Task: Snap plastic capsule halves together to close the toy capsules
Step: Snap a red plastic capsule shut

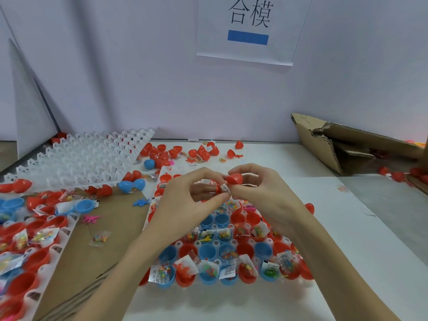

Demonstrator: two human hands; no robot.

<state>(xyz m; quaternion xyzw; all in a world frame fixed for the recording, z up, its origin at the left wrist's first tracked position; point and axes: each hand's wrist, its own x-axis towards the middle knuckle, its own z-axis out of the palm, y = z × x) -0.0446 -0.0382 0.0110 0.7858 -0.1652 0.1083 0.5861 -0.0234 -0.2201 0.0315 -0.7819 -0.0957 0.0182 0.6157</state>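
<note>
While both halves hang in the air above the tray, we hold the work at the twelve o'clock edge of the white plastic grid tray [234, 284], which keeps it free of the filled cups below and lets us see the seam. Our left hand [185, 200] pinches the lower half of the red plastic toy capsule [232, 181] between thumb and curled fingertips. Our right hand [261, 193] curls its fingers round the domed red upper half and tips it toward the left. Both hands grip; neither is slack.

The capsule looks glossy, red and egg-shaped, and not yet shut. A small white printed sachet [225, 188] sticks out at the seam between the halves. We judge that it must be tucked inside before the rims can click together, or it will jam the joint.

Below our wrists, the tray carries rows of open red and blue cups [207, 250], many with packets of coloured bits inside. At ten o'clock lies an empty clear white moulded tray [78, 161], and loose red halves [162, 152] are scattered at eleven to twelve o'clock. A torn brown cardboard box [347, 147] stands at two o'clock.
</note>
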